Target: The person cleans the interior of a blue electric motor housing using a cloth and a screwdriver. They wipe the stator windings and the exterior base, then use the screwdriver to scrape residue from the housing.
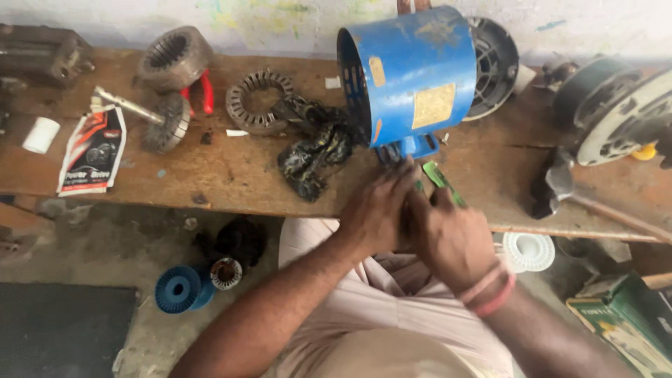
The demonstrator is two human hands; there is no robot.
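Note:
A blue metal motor housing (409, 73) stands on the wooden bench (231, 164), its open end facing left. My left hand (378, 210) and my right hand (451, 238) meet at the bench's front edge, just below the housing's blue foot (413, 148). A thin green strip (439, 178) sticks up from the fingers of my right hand. My left hand's fingers close against the same spot; what it pinches is hidden. A red band circles my right wrist.
On the bench lie a dark greasy rag (315, 150), a ring-shaped stator core (259, 98), a toothed metal ring (175, 56), a rotor with shaft (157, 119), a printed pouch (94, 150) and a hammer (560, 182). A blue spool (178, 288) sits on the floor.

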